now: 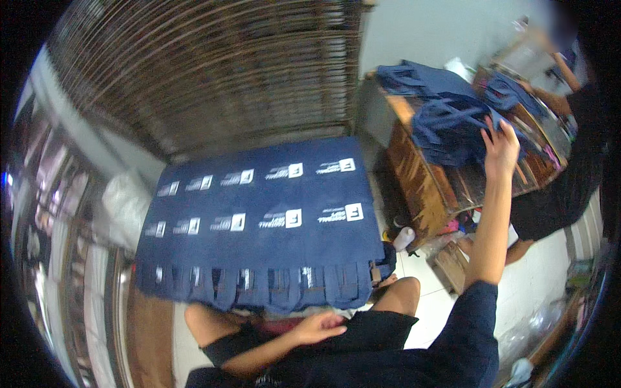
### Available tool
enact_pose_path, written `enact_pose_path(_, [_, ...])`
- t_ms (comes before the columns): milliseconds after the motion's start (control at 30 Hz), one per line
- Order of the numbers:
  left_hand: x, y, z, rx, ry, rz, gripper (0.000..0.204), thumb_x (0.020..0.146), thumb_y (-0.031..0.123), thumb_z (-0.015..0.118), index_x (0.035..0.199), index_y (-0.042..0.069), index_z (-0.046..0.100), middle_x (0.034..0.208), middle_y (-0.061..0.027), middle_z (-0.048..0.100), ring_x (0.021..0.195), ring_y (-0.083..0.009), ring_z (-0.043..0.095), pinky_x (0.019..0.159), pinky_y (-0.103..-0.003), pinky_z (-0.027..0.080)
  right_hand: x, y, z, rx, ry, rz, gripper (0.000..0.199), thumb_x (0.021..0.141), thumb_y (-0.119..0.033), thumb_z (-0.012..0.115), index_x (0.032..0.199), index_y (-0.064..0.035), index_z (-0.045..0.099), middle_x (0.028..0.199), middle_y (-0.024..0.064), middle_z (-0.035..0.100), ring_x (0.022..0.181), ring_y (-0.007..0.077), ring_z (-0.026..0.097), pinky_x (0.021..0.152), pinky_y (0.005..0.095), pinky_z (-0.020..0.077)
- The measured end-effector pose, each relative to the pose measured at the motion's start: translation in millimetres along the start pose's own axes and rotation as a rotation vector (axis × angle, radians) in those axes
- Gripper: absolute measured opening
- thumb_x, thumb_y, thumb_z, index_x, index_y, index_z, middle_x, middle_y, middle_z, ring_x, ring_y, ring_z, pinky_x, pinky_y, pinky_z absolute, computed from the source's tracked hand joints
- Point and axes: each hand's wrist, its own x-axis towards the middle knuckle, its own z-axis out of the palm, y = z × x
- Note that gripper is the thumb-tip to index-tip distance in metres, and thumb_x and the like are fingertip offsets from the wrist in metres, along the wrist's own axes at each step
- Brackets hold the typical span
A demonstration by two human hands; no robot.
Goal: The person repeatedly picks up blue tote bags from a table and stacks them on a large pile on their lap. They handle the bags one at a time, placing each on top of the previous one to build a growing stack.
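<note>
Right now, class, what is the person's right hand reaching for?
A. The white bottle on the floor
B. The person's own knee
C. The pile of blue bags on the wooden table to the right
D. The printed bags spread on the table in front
C: the right hand is stretched out to the pile of blue bags on the wooden table, fingers at its edge.

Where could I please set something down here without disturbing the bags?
Bare white floor lies between the wooden table and the right arm. The table is crowded with piled navy bags; overlapping printed bags cover the front surface.
</note>
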Motion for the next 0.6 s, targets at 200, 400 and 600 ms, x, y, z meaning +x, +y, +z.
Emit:
enact_pose_path(200, [62, 179, -59, -0.682, -0.09, 0.351, 0.065, 0.089, 0.024, 0.06, 0.141, 0.003, 0.027, 0.13, -0.0129, 0.046, 0.119, -0.0164, 0.042, 0.096, -0.031, 0.038, -202, 31, 40, -0.177, -0.057, -0.055, 0.017, 0.088, -0.012, 0.056, 0.098, 0.0017, 0.053, 0.111, 0.0132, 0.055, 0.105, 0.0214, 0.051, 0.096, 0.0404, 0.0375])
enact_pose_path(400, [44, 222, -102, -0.652, 0.473, 0.456, 0.02, 0.087, 0.018, 0.059, 0.094, 0.0, 0.062, 0.089, -0.0046, 0.064, 0.08, -0.0111, 0.057, 0.074, -0.028, 0.046, -305, 61, 84, -0.301, -0.484, 0.116, 0.037, 0.089, -0.015, 0.055, 0.114, 0.0124, 0.05, 0.114, 0.0173, 0.055, 0.105, 0.021, 0.051, 0.092, 0.0339, 0.0377])
enact_pose_path(600, [-18, 193, -171, -0.648, 0.61, 0.736, 0.039, 0.084, 0.005, 0.058, 0.123, 0.0, 0.049, 0.109, -0.0053, 0.06, 0.095, -0.013, 0.057, 0.087, -0.029, 0.045, -374, 138, 87, -0.148, -0.944, 0.594, 0.047, 0.09, -0.033, 0.053, 0.125, -0.0025, 0.043, 0.103, 0.0158, 0.06, 0.092, 0.0256, 0.058, 0.085, 0.0369, 0.0445])
